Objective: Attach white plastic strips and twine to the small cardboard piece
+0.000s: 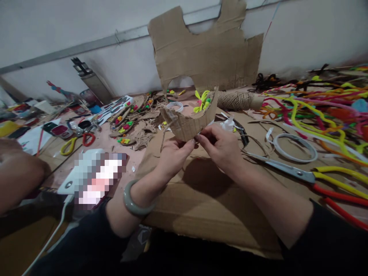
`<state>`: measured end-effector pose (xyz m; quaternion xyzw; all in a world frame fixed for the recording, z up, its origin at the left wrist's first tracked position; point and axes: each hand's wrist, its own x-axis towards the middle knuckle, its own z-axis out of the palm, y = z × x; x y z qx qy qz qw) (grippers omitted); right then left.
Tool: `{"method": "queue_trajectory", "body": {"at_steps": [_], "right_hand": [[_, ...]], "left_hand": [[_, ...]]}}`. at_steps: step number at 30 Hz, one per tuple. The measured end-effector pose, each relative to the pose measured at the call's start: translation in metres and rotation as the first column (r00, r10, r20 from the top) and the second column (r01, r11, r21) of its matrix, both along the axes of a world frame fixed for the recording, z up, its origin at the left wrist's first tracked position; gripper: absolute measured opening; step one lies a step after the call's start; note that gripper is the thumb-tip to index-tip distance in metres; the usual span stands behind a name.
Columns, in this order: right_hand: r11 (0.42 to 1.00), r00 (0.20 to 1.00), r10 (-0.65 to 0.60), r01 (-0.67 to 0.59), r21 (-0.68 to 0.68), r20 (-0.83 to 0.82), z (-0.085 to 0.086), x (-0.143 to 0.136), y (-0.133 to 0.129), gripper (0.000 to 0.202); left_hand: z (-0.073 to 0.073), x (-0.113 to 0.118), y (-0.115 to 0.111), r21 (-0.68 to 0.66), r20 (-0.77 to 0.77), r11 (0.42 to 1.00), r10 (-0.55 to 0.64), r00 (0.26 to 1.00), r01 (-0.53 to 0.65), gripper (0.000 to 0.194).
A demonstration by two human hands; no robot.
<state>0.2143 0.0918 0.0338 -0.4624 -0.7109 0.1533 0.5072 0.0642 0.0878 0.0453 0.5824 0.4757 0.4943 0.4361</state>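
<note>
Between my hands a curved, crescent-like piece of cardboard [188, 128] is held up, its plain side facing me. My left hand [175, 155] grips its lower edge, thumb pressed near the bottom. Close beside it, my right hand [217, 143] pinches at the same lower edge; anything small between those fingertips is hidden. Yellow and green pipe-cleaner shapes [202, 101] show above the piece's inner edge. A strand of twine [163, 140] hangs by its left end. Below the hands lies a flat cardboard sheet [201, 214].
Large scissors [299, 174] and a tape ring [296, 147] lie at right, near many coloured pipe cleaners [313, 111]. A twine roll [235, 100] sits behind. Decorated twine pieces [126, 122], a power bank [83, 168] and a phone [103, 180] are left. Another person's arm [20, 172] reaches in.
</note>
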Motion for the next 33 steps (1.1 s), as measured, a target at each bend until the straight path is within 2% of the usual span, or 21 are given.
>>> {"method": "queue_trajectory", "body": {"at_steps": [5, 14, 21, 33], "right_hand": [[0.999, 0.999, -0.032, 0.031, 0.010, 0.033, -0.0006, 0.0006, 0.0007, 0.015], [0.998, 0.998, -0.033, 0.036, -0.049, 0.054, 0.0004, 0.0003, -0.0012, 0.022], [0.998, 0.996, -0.041, 0.043, -0.036, 0.076, -0.0005, 0.0005, -0.0003, 0.015], [0.999, 0.991, -0.048, 0.045, 0.028, 0.127, -0.0031, 0.0008, 0.0015, 0.008]], "left_hand": [[0.0001, 0.0009, 0.0007, 0.010, 0.003, 1.000, 0.014, 1.000, -0.014, 0.015], [-0.0071, -0.0003, 0.0040, 0.061, 0.004, 0.998, -0.013, 1.000, 0.013, 0.013], [-0.0018, 0.0024, 0.0014, 0.000, 0.039, 1.000, 0.012, 0.999, -0.012, 0.010], [-0.0046, 0.0007, 0.0053, -0.076, 0.139, 0.997, 0.009, 0.990, 0.002, 0.013]]}}
